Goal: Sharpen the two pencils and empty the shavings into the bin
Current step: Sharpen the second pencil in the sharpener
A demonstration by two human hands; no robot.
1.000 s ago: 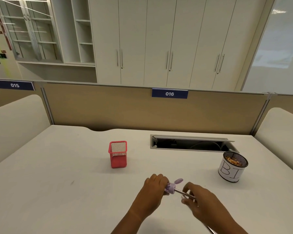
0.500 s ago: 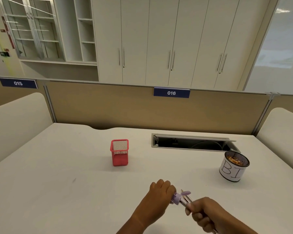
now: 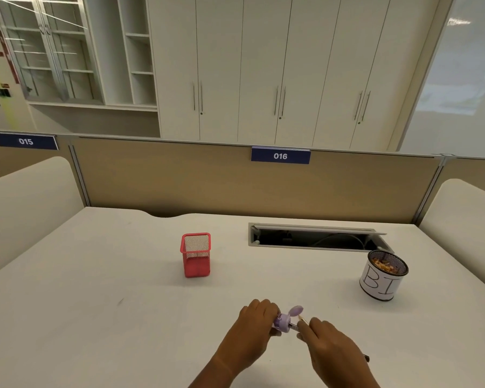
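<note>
My left grip (image 3: 255,329) curls round the purple sharpener (image 3: 285,322) at the near part of the worktop (image 3: 95,317). My right grip (image 3: 329,347) is closed on the dark pencil (image 3: 293,327), whose end sits in the sharpener, and on the second pencil (image 3: 303,319), its tip bare just beside. The bin (image 3: 378,284), with shavings inside, stands well apart to the right. The red mesh holder (image 3: 195,259) stands farther back on the left.

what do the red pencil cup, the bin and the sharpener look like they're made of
Red pencil cup: coated metal mesh, probably; you can see through its fine grid. Round bin: black wire mesh at the rim, wrapped in white paper with hand-drawn letters. Lilac sharpener: smooth plastic, judging by its moulded rounded shape and even colour.
</note>
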